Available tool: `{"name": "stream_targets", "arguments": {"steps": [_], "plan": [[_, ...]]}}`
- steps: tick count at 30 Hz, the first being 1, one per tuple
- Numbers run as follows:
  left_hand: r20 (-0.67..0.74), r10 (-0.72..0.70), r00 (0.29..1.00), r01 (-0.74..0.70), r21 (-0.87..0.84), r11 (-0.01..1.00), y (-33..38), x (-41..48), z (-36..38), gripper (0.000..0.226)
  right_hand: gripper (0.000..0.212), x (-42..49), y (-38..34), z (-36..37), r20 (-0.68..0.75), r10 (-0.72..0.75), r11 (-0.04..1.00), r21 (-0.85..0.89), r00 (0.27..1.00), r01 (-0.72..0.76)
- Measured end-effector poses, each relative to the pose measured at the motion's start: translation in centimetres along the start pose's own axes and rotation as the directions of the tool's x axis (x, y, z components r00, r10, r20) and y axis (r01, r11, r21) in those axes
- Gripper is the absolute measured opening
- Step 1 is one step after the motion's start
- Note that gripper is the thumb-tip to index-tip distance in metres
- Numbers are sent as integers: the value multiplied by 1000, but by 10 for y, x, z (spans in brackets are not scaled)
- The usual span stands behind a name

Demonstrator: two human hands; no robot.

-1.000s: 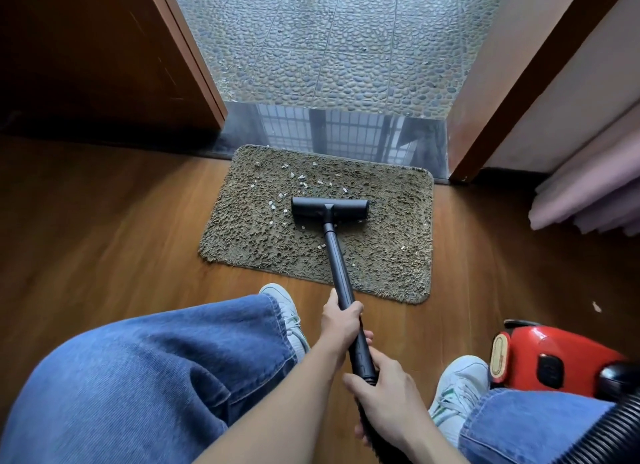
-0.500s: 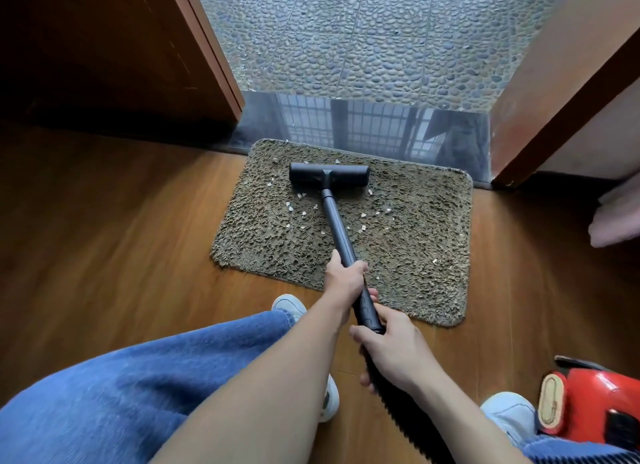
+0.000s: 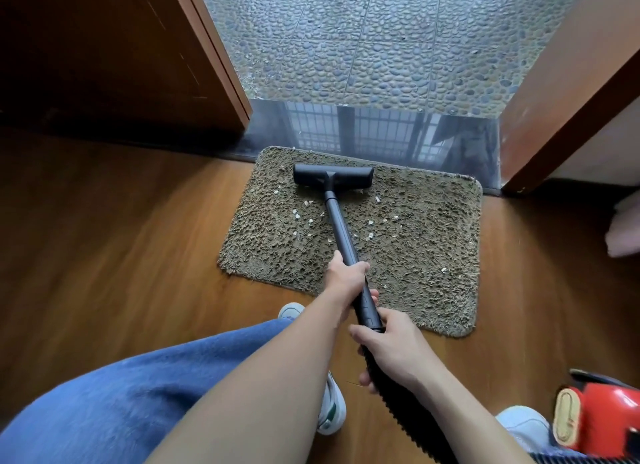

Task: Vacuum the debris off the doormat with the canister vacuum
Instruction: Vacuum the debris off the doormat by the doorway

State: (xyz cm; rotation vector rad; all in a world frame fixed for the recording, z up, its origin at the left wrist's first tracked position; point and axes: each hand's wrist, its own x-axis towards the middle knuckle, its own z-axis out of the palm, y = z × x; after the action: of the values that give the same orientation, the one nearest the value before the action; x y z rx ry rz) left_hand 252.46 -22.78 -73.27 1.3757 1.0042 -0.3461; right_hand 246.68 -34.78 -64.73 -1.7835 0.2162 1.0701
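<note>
Gripping the black wand (image 3: 341,228) with both hands, seen from the head camera. Points away from the body toward the open doorway, long axis running from the hands up the frame and leaning slightly left, ending in the T-shaped floor head (image 3: 333,176). Rests that head on the far part of the doormat (image 3: 433,255), crossbar lying left to right, roughly parallel to the mat's far edge and just short of it.

Left hand (image 3: 346,278) wrapped round the wand further along it, over the mat's near edge. Right hand (image 3: 394,349) closed round the joint where wand meets ribbed hose (image 3: 398,404), just behind the left and nearer the body. Close together but apart, a short stretch of tube bare between them.

Beyond both hands: pale debris (image 3: 370,222) scattered on the mat either side of the wand, mostly between floor head and left hand, with one fleck off to the right near the mat's near edge. Red canister vacuum (image 3: 602,418) in the lower right corner on the wooden floor (image 3: 121,255), behind and to the right of the right hand, partly cut by the frame. Blue jeans (image 3: 138,394) and white shoes (image 3: 332,408) below the arms.
</note>
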Motion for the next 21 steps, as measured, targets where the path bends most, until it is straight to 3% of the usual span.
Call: {"name": "stream_targets", "arguments": {"steps": [9,15,21], "plan": [[33,-48,998,49,-41,998,-51,-66,5,71,22,-67,41,2,27,41,996,-84,999,-39],[35,-58,998,61,-90,994,-79,-101,-1,58,30,-100,55,8,47,50,988,-149,998,-43],[15,-79,997,80,-107,991,-77,-99,-14,73,28,-99,50,18,27,6,976,-217,1000,1]]}}
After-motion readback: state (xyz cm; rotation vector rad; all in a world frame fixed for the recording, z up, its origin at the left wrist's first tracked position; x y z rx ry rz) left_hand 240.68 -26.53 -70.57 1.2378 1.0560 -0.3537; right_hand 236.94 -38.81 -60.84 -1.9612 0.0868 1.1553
